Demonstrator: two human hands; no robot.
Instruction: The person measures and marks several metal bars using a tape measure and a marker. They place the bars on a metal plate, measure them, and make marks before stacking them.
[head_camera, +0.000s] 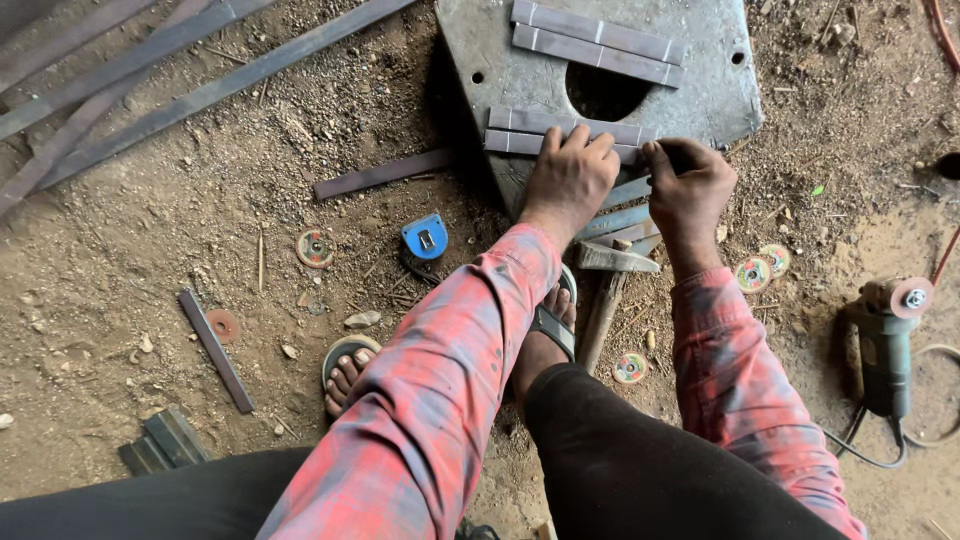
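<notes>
**A:** What are the hands doing here?

**B:** The left hand (568, 178) is pressing flat, fingers spread, on a pair of flat steel bars (530, 133) lying side by side on the thick steel plate (700, 90). Not gripping, just pinning them down.

**A:** And the right?

**B:** The right hand (690, 185) is curling in at the bars' right end, fingers bent, but I can't tell whether it's actually pinching anything. The bars are running left to right, tilting down slightly toward the right, so that hand is sitting right at the tip while the left is sitting mid-length.

**A:** Other stuff around?

**B:** A hammer (612, 265) near the foot, a blue tape measure (425, 236), and an angle grinder (885, 340) well off to the right.
</notes>
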